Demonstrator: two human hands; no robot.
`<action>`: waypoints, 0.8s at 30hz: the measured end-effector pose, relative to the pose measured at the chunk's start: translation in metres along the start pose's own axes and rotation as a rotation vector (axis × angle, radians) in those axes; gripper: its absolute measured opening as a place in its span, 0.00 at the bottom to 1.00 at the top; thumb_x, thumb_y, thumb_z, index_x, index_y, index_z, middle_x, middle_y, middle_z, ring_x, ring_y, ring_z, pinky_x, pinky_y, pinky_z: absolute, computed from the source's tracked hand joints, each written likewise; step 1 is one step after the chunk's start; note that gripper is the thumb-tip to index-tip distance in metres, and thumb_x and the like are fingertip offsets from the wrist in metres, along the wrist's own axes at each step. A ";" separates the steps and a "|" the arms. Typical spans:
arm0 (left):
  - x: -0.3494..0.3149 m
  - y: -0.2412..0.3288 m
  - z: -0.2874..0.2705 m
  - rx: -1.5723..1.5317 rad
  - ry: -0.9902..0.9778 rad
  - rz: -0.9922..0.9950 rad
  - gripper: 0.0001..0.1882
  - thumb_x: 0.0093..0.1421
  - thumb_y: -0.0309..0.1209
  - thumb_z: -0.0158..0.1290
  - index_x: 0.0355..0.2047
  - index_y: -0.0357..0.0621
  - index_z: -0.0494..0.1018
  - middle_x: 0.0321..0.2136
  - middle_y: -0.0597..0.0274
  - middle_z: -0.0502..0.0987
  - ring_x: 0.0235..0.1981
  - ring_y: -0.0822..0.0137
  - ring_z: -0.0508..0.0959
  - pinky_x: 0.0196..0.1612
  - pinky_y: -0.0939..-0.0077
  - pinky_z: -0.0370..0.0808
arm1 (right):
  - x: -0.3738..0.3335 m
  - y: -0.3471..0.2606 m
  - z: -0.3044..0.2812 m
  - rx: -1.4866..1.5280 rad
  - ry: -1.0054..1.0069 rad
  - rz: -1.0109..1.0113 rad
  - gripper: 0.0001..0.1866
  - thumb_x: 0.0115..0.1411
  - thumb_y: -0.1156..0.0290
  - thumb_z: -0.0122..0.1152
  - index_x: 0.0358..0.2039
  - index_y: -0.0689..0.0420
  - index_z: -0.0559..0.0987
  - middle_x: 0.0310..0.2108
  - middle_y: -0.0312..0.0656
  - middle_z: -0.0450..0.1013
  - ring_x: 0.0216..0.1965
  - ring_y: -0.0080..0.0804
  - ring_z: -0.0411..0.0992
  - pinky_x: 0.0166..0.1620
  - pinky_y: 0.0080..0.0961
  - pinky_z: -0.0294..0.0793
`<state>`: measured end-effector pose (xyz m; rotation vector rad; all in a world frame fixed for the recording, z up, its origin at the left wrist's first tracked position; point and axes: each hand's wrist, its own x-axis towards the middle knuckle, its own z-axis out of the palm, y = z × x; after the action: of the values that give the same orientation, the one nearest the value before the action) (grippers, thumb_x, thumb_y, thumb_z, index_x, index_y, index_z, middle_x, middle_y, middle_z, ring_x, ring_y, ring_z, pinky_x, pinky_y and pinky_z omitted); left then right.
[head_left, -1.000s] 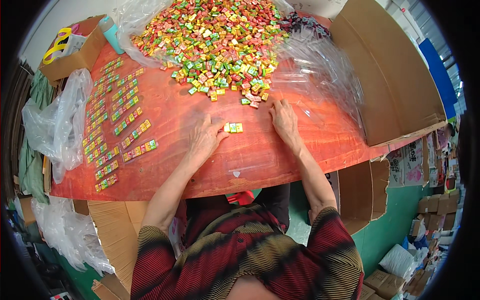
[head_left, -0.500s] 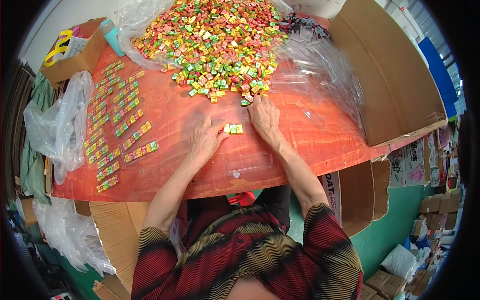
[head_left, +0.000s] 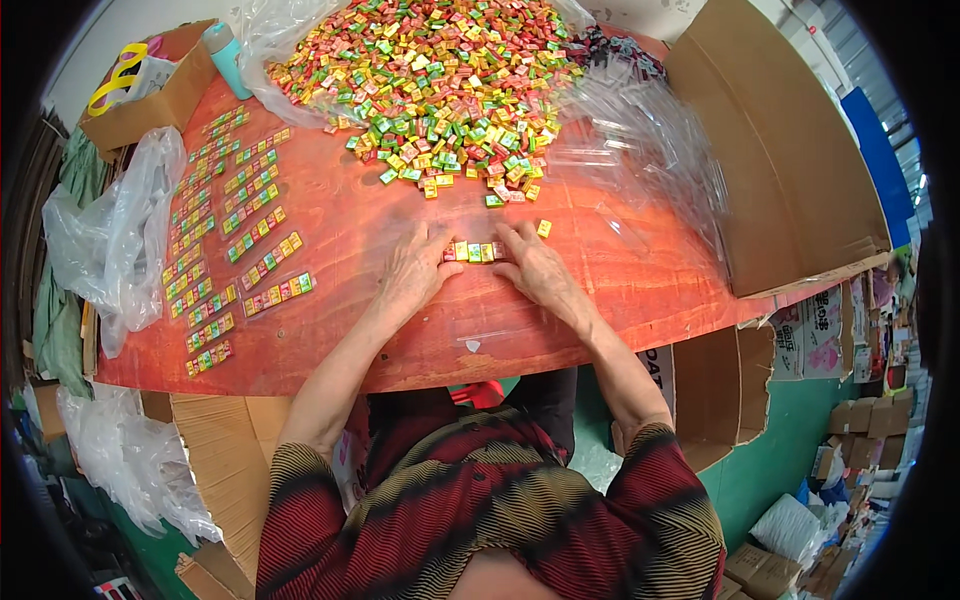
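Observation:
A short row of small red, yellow and green boxes (head_left: 474,252) lies on the table, held between my two hands. At its left end my left hand (head_left: 410,270) is closed, thumb and fingers on the end box. My right hand (head_left: 537,268) grips the other end the same way, partly hiding the last box. One loose yellow box (head_left: 544,228) sits just beyond the right hand's fingers. Nearer the table's front edge lies a flat clear plastic sleeve (head_left: 490,335), hard to make out.
A big heap of loose small boxes (head_left: 440,90) covers the far middle. Finished-looking rows of boxes (head_left: 265,218) lie at the left. Clear plastic sleeves (head_left: 650,140) pile up right, beside a large cardboard box (head_left: 780,150). A turquoise bottle (head_left: 227,62) stands far left.
My right hand has come back from the heap's near edge to the row's right end. The row is longer now, and a yellow box lies apart beyond my right hand.

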<state>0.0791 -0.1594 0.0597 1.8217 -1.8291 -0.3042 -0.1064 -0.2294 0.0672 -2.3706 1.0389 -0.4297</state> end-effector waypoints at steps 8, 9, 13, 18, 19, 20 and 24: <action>0.003 -0.005 0.003 -0.104 -0.059 0.096 0.20 0.44 0.29 0.59 0.40 0.43 0.71 0.32 0.53 0.66 0.34 0.52 0.72 0.36 0.63 0.70 | 0.011 0.011 0.012 -0.011 0.014 -0.203 0.14 0.46 0.75 0.59 0.36 0.57 0.71 0.32 0.48 0.66 0.36 0.49 0.68 0.36 0.37 0.68; 0.003 -0.005 0.002 -0.102 -0.061 0.095 0.20 0.44 0.29 0.59 0.40 0.43 0.71 0.32 0.53 0.66 0.34 0.52 0.72 0.36 0.63 0.70 | 0.011 0.010 0.012 0.016 0.024 -0.207 0.14 0.46 0.75 0.59 0.36 0.57 0.72 0.32 0.48 0.66 0.35 0.48 0.68 0.36 0.37 0.68; 0.003 -0.008 0.002 -0.135 -0.076 0.099 0.19 0.43 0.27 0.59 0.38 0.42 0.72 0.30 0.54 0.67 0.34 0.53 0.72 0.37 0.64 0.70 | 0.009 0.007 0.012 0.006 0.035 -0.219 0.14 0.46 0.76 0.59 0.36 0.56 0.72 0.31 0.47 0.65 0.34 0.47 0.68 0.36 0.36 0.68; 0.009 -0.003 0.001 -0.127 -0.098 0.066 0.16 0.45 0.27 0.57 0.37 0.40 0.73 0.28 0.53 0.67 0.32 0.54 0.72 0.36 0.65 0.69 | 0.012 0.010 0.010 -0.044 0.047 -0.262 0.15 0.46 0.76 0.58 0.38 0.55 0.73 0.29 0.46 0.65 0.33 0.46 0.68 0.35 0.35 0.68; 0.008 0.000 0.000 -0.121 -0.087 0.042 0.15 0.45 0.27 0.57 0.36 0.40 0.73 0.28 0.52 0.68 0.32 0.53 0.72 0.36 0.64 0.69 | 0.008 0.010 0.010 -0.039 0.043 -0.259 0.15 0.46 0.76 0.58 0.38 0.55 0.73 0.29 0.46 0.65 0.33 0.46 0.68 0.35 0.35 0.68; 0.008 0.003 -0.001 -0.110 -0.071 0.017 0.14 0.45 0.27 0.56 0.35 0.40 0.73 0.28 0.51 0.68 0.32 0.52 0.72 0.36 0.64 0.69 | 0.006 0.009 0.009 -0.046 0.044 -0.275 0.15 0.47 0.76 0.58 0.38 0.55 0.73 0.30 0.46 0.65 0.33 0.45 0.68 0.34 0.36 0.68; -0.028 0.044 -0.001 -0.154 -0.025 -0.040 0.11 0.44 0.27 0.56 0.30 0.40 0.72 0.28 0.49 0.67 0.32 0.50 0.71 0.33 0.60 0.70 | -0.032 -0.012 -0.022 -0.012 -0.038 -0.194 0.16 0.48 0.75 0.57 0.40 0.54 0.72 0.31 0.46 0.66 0.34 0.45 0.69 0.36 0.34 0.69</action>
<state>0.0409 -0.1291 0.0774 1.7565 -1.7371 -0.4720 -0.1305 -0.2058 0.0893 -2.4911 0.7999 -0.4469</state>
